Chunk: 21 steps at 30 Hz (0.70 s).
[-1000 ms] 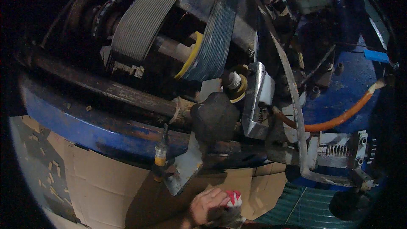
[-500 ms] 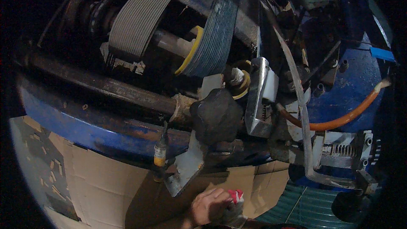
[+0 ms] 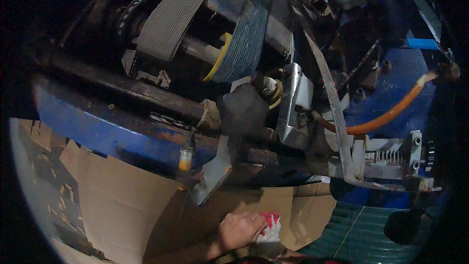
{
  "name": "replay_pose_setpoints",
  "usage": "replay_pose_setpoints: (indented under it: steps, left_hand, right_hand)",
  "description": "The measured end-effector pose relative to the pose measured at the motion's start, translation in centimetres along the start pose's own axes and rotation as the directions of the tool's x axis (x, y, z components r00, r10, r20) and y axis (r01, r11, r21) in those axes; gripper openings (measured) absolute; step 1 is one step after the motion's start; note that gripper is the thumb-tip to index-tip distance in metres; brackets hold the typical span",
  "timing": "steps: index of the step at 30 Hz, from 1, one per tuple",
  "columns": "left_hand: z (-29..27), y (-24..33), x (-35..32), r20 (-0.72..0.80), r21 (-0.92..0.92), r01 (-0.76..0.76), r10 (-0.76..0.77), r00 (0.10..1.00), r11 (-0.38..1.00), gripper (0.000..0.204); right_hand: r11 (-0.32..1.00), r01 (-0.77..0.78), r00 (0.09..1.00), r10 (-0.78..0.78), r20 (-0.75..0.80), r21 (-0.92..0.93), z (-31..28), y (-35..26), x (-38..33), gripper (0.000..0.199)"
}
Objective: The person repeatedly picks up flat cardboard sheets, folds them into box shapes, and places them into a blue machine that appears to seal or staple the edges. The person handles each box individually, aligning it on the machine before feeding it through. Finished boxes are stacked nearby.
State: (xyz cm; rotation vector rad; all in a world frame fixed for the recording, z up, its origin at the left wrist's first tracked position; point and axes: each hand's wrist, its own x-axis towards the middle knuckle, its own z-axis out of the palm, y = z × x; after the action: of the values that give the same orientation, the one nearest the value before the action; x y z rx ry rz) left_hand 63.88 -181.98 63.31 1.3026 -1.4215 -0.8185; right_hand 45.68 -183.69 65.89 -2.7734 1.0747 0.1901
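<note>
At the lower middle, my left hand (image 3: 240, 230) is bare, with its fingers curled against the red part of a white and red work glove (image 3: 271, 229). That glove covers my right hand (image 3: 269, 236), which touches the left one. The right hand's fingers are partly hidden behind the left, so their pose is unclear. Both hands are held in front of the machine, below its dark lobed knob (image 3: 242, 110) and a grey metal bracket (image 3: 211, 178).
Two ribbed belts (image 3: 171, 17) run over a shaft above a blue machine frame (image 3: 107, 134). An orange hose (image 3: 391, 120) curves at the right, near a spring assembly (image 3: 386, 157). A yellow-and-clear small bottle (image 3: 185, 159) hangs by the bracket. Cardboard (image 3: 119, 205) and green corrugated sheet (image 3: 361, 230) lie below.
The view has shifted slightly, so the machine sits a little higher. My hands stay together, and more of the white and red glove shows beside the left fingers.
</note>
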Motion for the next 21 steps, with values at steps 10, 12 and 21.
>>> replay_pose_setpoints:
  steps: [10, 12, 21]
  left_hand:
    - [-0.1, 0.2, 0.3, 0.03, 0.057, -0.043, 0.041, 0.999, 0.997, 0.025]
    - [-0.1, 0.3, 0.2, 0.054, 0.115, -0.054, 0.048, 0.997, 0.992, 0.025]
    - [0.0, 0.0, 0.3, 0.063, 0.153, -0.088, 0.08, 0.995, 0.984, 0.026]
  right_hand:
    - [0.994, 0.03, 0.993, -0.041, -0.11, -0.101, -0.4, -1.5, 0.2, 0.048]
    - [0.997, 0.058, 0.991, -0.063, -0.116, -0.046, -0.1, -0.8, -0.3, 0.043]
    - [0.995, 0.066, 0.998, -0.066, 0.003, 0.078, 0.6, 0.4, -1.8, 0.075]
